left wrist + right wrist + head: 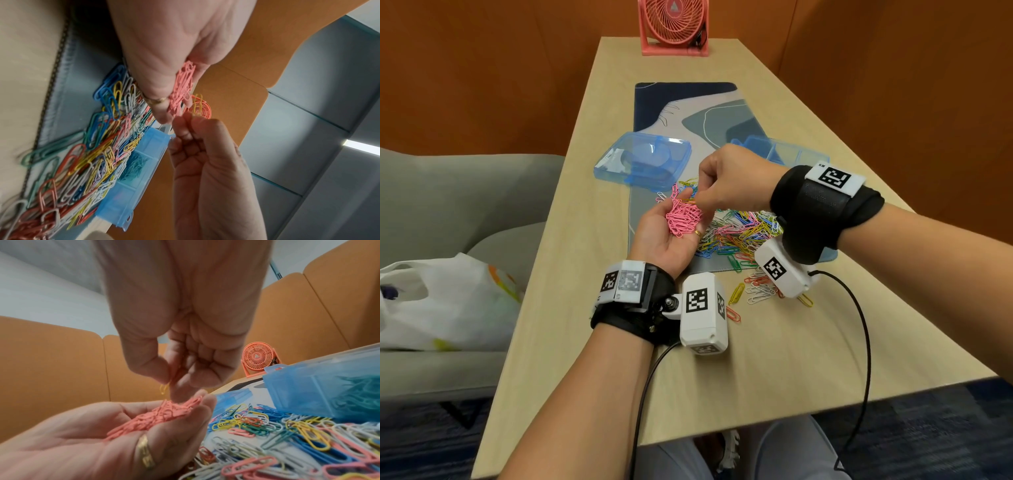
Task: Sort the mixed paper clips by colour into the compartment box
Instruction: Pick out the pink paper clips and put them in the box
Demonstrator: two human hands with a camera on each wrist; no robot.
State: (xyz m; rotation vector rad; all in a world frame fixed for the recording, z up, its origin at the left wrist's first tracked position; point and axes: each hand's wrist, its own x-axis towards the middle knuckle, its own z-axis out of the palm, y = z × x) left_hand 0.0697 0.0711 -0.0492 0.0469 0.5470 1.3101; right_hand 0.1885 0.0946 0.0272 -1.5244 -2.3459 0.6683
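Head view, with both wrist views. The left hand point(667, 236) lay palm up above the near edge of the mat point(688, 113), its fingers loosely cupped around a bunch of pink paper clips point(683, 216) resting in the palm; a gold ring point(145, 451) showed on one finger. The right hand point(732, 178) hung directly over it with fingers curled, thumb and forefinger pinching a single yellow paper clip point(163, 388) just above the pink bunch. Beneath and to the right of both hands, the mixed pile of paper clips point(739, 233) in blue, yellow, green, red, white and pink spread across the mat, and a few strays point(756, 291) lay off its near edge on the wooden surface point(774, 359). The compartment box point(784, 152), of translucent blue plastic, stood on the mat beyond the pile and behind the right hand; in the left wrist view one of its compartments held teal clips point(135, 167). Its detached blue lid point(643, 164) rested to the left of the box, partly on the mat. A pink desk fan point(674, 25) stood at the far end of the surface. A white plastic bag point(445, 301) lay on a grey chair point(482, 192) at the left.
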